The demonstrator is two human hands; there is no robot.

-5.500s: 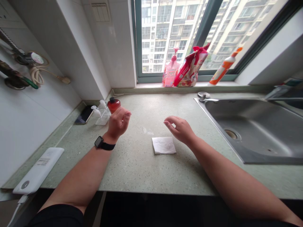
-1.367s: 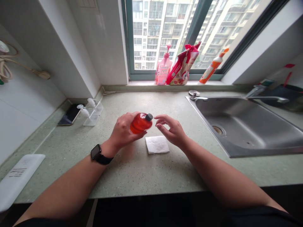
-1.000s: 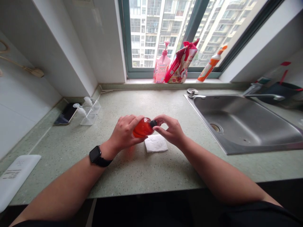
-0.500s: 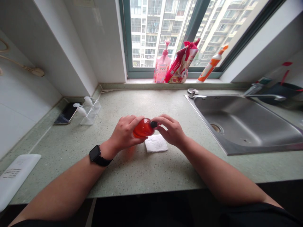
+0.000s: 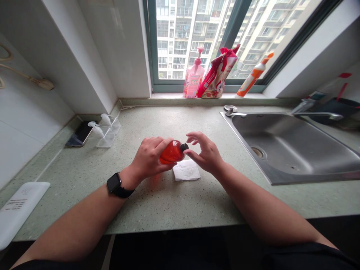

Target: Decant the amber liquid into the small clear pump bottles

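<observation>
My left hand (image 5: 149,159) is wrapped round a small round red bottle (image 5: 171,152), held on its side above the counter with its black cap (image 5: 184,147) pointing right. My right hand (image 5: 205,153) is right beside the cap. Its thumb tip is at the cap and its other fingers are spread and lifted off it. A folded white tissue (image 5: 186,170) lies on the green speckled counter (image 5: 168,198) just under both hands. A black smartwatch (image 5: 114,183) is on my left wrist.
A steel sink (image 5: 292,146) with its tap (image 5: 317,112) is sunk in the counter at right. Two clear pump bottles (image 5: 105,129) and a phone (image 5: 78,134) lie at the back left. A white power bank (image 5: 17,208) is at the near left. A pink pump bottle (image 5: 193,78), red pouch (image 5: 216,75) and orange bottle (image 5: 253,77) stand on the sill.
My left hand picked up the red bottle from the back left and brought it over the tissue. My right hand closed on the cap, then just now loosened its fingers.
</observation>
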